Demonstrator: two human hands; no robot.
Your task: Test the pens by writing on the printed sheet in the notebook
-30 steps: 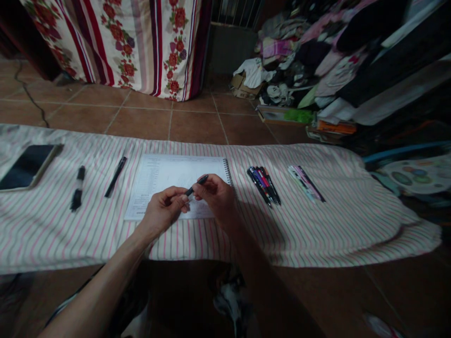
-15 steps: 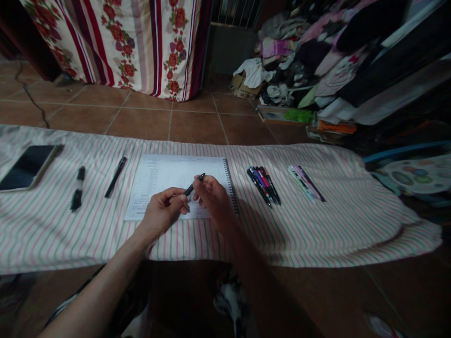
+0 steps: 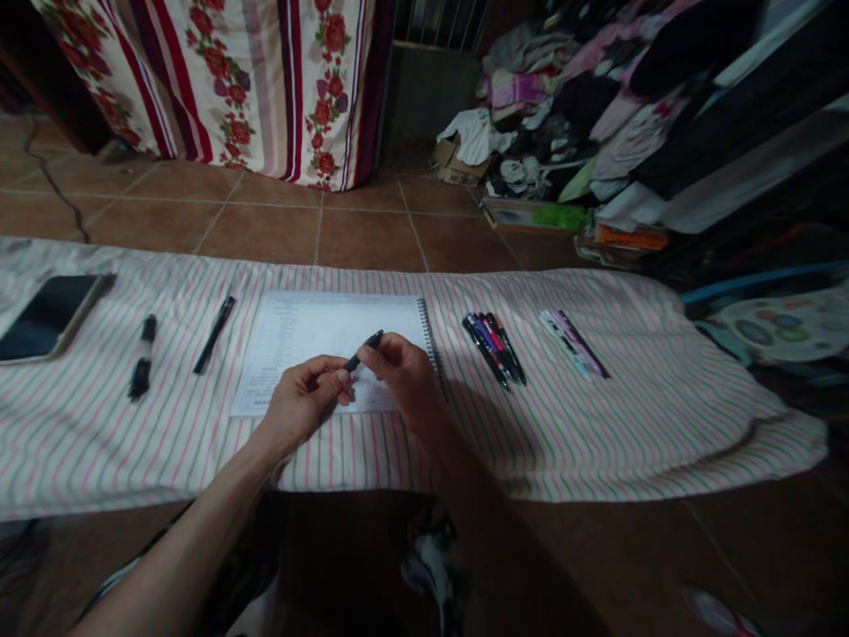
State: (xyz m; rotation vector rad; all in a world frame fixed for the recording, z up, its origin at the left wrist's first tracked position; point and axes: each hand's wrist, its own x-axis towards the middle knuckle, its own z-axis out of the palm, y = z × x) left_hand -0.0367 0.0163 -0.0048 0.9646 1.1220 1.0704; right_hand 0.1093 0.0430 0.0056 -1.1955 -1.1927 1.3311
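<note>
Striped cloth (image 3: 630, 425) on floor (image 3: 265, 230): phone (image 3: 43, 316), marker (image 3: 141, 356), pen (image 3: 214, 334), notebook (image 3: 311, 332), pen bunch (image 3: 494, 347), pastel pens (image 3: 574, 343).

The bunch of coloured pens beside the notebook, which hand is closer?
Right. The right hand sits just left of the coloured pens, over the notebook; the left hand is farther left, holding the same black pen.

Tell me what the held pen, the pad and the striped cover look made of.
Pen: probably black plastic, faintly glossy; the dim light leaves it open. Pad: matte white printed paper, with what looks like a wire spiral along its right edge. Cover: soft woven cloth, matte, since it wrinkles and folds.
</note>
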